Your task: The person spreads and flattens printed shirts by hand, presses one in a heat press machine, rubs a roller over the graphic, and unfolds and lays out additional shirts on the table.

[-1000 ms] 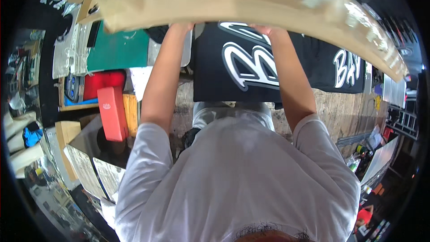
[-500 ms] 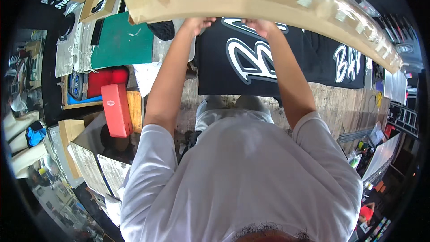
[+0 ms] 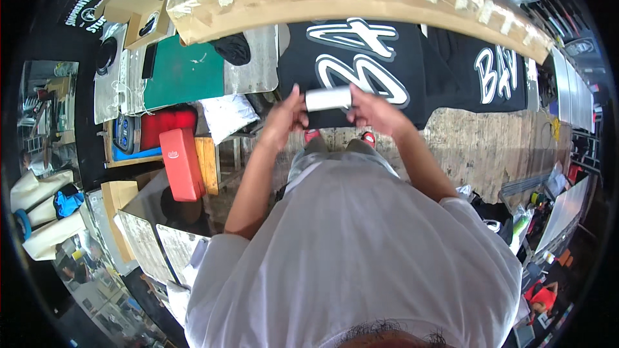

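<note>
My left hand [image 3: 287,119] and my right hand [image 3: 377,113] grip opposite ends of a small white rectangular or roll-shaped object [image 3: 327,98], with fingers curled at each end. They hold it over black printed fabric [image 3: 296,71] with large white, grey-outlined lettering. A second, similar dark printed piece [image 3: 445,84] lies to the right. Just beyond, a long brown cardboard length [image 3: 361,6] with pieces of tape spans the top of the view.
At left lie a green mat [image 3: 174,77], white package [image 3: 225,119], long red box [image 3: 180,164] and open cardboard box [image 3: 138,19]. Below is a wooden floor [image 3: 464,148]. Metal racks and panels line the right, where a person in red [image 3: 541,296] appears lower down.
My hands have come down and back from under the cardboard length. The white object now shows between them. More of the printed fabric and my feet are visible.
</note>
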`<state>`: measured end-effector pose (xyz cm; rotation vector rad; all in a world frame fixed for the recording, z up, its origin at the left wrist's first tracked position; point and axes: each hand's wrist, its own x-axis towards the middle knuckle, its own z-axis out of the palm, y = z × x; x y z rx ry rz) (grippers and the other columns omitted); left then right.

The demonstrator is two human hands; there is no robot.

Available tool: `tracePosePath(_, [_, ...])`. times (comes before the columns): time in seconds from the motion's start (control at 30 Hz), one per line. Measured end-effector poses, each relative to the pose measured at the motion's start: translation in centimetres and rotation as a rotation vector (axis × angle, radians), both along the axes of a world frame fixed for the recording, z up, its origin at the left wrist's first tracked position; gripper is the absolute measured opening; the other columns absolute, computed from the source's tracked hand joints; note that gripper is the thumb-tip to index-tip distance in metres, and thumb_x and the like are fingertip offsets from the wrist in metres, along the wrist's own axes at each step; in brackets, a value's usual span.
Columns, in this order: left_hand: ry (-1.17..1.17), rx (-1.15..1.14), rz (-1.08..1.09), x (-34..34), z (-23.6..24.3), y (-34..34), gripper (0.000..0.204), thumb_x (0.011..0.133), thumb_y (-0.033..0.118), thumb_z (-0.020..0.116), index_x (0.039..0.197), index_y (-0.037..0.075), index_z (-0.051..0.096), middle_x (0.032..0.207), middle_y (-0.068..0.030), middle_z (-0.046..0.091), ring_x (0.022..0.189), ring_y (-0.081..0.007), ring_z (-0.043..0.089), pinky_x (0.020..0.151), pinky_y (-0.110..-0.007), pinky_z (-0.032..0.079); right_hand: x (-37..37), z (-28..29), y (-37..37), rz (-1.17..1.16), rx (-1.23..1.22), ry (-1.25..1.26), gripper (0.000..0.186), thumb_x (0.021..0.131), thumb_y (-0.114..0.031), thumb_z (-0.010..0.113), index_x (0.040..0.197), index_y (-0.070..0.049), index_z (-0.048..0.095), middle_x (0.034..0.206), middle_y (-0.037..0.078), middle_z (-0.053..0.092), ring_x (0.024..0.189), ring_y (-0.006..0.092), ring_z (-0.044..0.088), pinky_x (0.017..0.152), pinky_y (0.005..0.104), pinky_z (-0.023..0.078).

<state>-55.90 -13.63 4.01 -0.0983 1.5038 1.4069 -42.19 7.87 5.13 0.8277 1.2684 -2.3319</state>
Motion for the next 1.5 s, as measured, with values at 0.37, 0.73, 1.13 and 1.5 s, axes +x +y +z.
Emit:
tracePosePath(0.37, [0.025, 0.052, -0.158, -2.7, -2.1, 5.9, 0.066, 0.093, 0.068, 0.048, 0.120, 0.010, 0.063, 0.109, -0.0011, 0.066, 0.071, -0.0088, 0.058, 0.063, -0.025, 0.042, -1.3, -4.3, 5.2, -0.127, -0.025, 0.082, 0.046, 0.099, -0.055, 0.049, 0.120, -0.014, 0.056, 0.102, 0.002, 0.064, 0.076, 0.0142, 0.057, 0.052, 0.0203, 0.037])
tracePosePath(0.73, [0.069, 0.215, -0.136, 2.7, 1.8, 5.8, 0.064, 0.100, 0.061, 0.040, 0.125, 0.006, 0.059, 0.104, -0.0004, 0.064, 0.077, -0.0107, 0.058, 0.067, -0.027, 0.045, 3.4, -0.1, 4.6, -0.174, -0.091, 0.193, 0.052, 0.096, -0.057, 0.053, 0.120, -0.011, 0.059, 0.102, 0.001, 0.066, 0.078, 0.0115, 0.060, 0.065, 0.0244, 0.043])
tracePosePath(1.13, [-0.209, 0.012, -0.214, 10.2, -0.2, 1.9, 0.054, 0.096, 0.058, 0.052, 0.116, 0.009, 0.062, 0.091, -0.0035, 0.066, 0.066, -0.0097, 0.058, 0.051, -0.024, 0.043, 12.3, -3.1, 0.8, -0.043, -0.203, -0.028, 0.046, 0.096, -0.048, 0.059, 0.121, -0.009, 0.060, 0.100, 0.000, 0.064, 0.076, 0.0119, 0.058, 0.059, 0.0247, 0.040])
tracePosePath(1.5, [1.738, -0.425, -0.223, 4.8, -6.3, 3.4, 0.050, 0.099, 0.029, 0.054, 0.139, 0.000, 0.049, 0.148, -0.0212, 0.044, 0.135, -0.0388, 0.040, 0.111, -0.053, 0.031, 6.7, -2.0, 3.7, -0.044, -0.201, 0.186, 0.049, 0.099, -0.052, 0.049, 0.129, -0.014, 0.054, 0.122, 0.000, 0.062, 0.086, 0.0118, 0.059, 0.058, 0.0192, 0.037])
